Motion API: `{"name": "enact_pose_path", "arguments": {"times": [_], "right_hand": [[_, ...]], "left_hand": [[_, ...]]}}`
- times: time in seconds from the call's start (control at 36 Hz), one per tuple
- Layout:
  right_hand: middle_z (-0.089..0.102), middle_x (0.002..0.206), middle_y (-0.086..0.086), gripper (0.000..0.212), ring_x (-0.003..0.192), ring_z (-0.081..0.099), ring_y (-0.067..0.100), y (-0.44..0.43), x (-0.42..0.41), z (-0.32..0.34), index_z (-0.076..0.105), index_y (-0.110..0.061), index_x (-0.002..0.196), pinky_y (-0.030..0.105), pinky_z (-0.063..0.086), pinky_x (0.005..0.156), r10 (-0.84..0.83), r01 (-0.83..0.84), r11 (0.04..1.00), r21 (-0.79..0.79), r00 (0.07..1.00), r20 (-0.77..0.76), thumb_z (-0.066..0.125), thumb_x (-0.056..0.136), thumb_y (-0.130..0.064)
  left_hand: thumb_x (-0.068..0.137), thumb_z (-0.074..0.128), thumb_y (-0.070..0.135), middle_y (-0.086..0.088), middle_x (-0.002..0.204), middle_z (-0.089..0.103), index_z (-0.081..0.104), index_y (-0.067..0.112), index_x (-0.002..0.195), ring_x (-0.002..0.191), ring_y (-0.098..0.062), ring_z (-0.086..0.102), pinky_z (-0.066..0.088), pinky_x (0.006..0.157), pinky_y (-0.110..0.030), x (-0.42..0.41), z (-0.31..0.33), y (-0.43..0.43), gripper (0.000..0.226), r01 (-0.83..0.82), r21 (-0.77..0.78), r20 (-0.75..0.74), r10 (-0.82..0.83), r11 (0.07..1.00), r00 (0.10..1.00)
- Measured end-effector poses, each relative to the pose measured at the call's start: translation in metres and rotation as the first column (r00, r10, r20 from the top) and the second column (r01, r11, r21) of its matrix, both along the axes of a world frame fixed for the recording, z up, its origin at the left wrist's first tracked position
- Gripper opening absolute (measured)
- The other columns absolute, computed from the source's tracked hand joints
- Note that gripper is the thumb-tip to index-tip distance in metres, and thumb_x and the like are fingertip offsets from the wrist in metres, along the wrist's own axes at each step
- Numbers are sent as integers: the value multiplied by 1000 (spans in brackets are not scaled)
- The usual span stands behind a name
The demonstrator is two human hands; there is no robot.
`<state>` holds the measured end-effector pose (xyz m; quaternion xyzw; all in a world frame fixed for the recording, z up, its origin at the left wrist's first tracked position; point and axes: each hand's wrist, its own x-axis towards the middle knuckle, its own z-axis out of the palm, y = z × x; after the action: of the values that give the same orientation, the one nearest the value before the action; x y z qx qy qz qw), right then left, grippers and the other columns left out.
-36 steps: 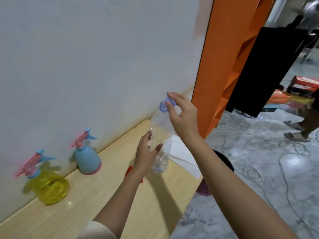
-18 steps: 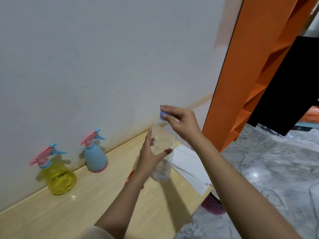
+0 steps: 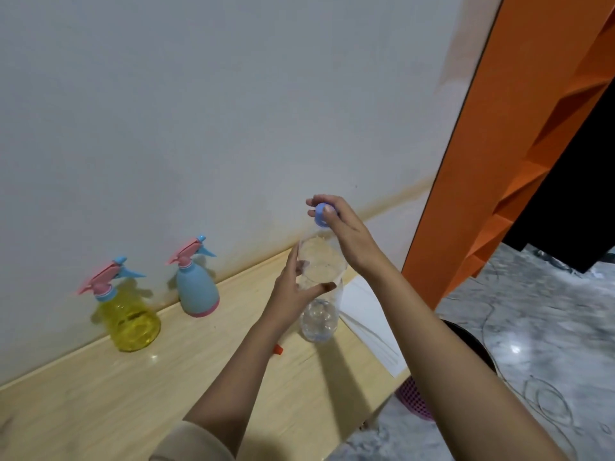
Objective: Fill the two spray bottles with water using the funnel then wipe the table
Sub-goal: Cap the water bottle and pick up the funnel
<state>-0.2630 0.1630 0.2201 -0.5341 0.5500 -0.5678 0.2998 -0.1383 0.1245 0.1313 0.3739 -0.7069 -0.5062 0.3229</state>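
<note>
A clear plastic water bottle (image 3: 320,314) stands upright on the wooden table (image 3: 139,390) near its right end. My left hand (image 3: 293,294) wraps around the bottle's middle. My right hand (image 3: 346,231) pinches the blue cap (image 3: 320,217) at the bottle's top. A yellow spray bottle (image 3: 128,319) and a light blue spray bottle (image 3: 196,287), both with pink and blue trigger heads, stand by the wall on the left. A red piece, perhaps the funnel (image 3: 278,350), peeks out under my left wrist, mostly hidden.
A white cloth or paper (image 3: 369,324) lies at the table's right end. Below that end sits a pink mesh basket (image 3: 414,399) on the marble floor. An orange shelf unit (image 3: 492,154) stands to the right against the wall.
The view has shifted, so the scene sits lower and further right in frame. The bottle now stands more upright, and my right hand's fingers have turned on the cap.
</note>
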Motion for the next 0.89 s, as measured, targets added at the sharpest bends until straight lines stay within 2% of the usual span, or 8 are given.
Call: {"name": "enact_pose_path", "arguments": {"times": [0.11, 0.19, 0.28, 0.33, 0.39, 0.56, 0.67, 0.89], "right_hand": [[62, 114, 9, 18, 108, 59, 22, -6, 0, -6, 50, -25, 102, 31, 49, 94, -100, 102, 994, -44, 993, 55, 60, 89, -32], [57, 108, 5, 27, 96, 57, 15, -9, -1, -6, 42, -23, 98, 19, 46, 78, -160, 159, 985, -64, 987, -10, 66, 86, -29], [56, 101, 3, 22, 95, 60, 18, -8, 0, -5, 39, -25, 94, 27, 49, 83, -132, 134, 988, -78, 991, 26, 59, 90, -32], [57, 104, -3, 11, 97, 61, 11, -5, -1, -7, 42, -21, 103, 26, 47, 90, -55, 58, 997, -56, 997, 54, 46, 97, -31], [56, 114, -8, 20, 99, 60, 1, -2, -1, -10, 46, -19, 115, 22, 43, 95, 11, -10, 999, -44, 999, 34, 38, 100, -29], [61, 103, -2, 15, 101, 61, 20, -6, -1, -17, 53, -29, 98, 35, 48, 93, -61, 70, 989, -127, 996, 68, 56, 87, -39], [54, 90, -9, 24, 85, 56, 12, -7, 0, -16, 44, -22, 91, 30, 46, 80, -143, 151, 972, -181, 988, 56, 68, 86, -21], [55, 110, -7, 29, 101, 61, 10, -5, -2, -18, 51, -17, 112, 23, 46, 92, 3, 6, 991, -132, 998, 68, 44, 91, -36]], "left_hand": [[73, 80, 30, 1, 126, 49, 17, 36, 147, 124, -10, 45, 41, 89, -23, -1, 0, 1, 97, 8, 8, -8, -8, 1000, 1000], [72, 80, 31, 2, 124, 50, 19, 37, 145, 123, -9, 46, 41, 89, -24, -1, 0, 0, 96, 11, 4, 0, -11, 1000, 1000], [71, 81, 33, 1, 124, 51, 19, 36, 146, 122, -9, 47, 45, 95, -30, -2, -1, -1, 97, 18, 2, 14, -18, 1000, 1000], [70, 82, 34, -1, 126, 51, 17, 35, 148, 123, -9, 46, 45, 101, -36, -1, -3, -2, 102, 31, 17, 15, -31, 999, 999], [70, 82, 33, -2, 128, 50, 15, 35, 148, 125, -8, 44, 43, 104, -36, 1, -4, -3, 103, 39, 33, 13, -40, 999, 999], [71, 81, 31, -3, 129, 48, 12, 35, 149, 127, -8, 42, 42, 103, -33, 1, -7, -4, 104, 45, 43, 18, -46, 998, 999], [73, 80, 27, -1, 128, 48, 14, 36, 147, 125, -7, 42, 39, 89, -18, -1, -6, -4, 99, 58, 33, 22, -59, 998, 998], [75, 79, 27, 0, 126, 47, 12, 32, 149, 124, -7, 41, 38, 85, -19, -2, -9, -4, 100, 26, 27, 26, -27, 999, 999]]}}
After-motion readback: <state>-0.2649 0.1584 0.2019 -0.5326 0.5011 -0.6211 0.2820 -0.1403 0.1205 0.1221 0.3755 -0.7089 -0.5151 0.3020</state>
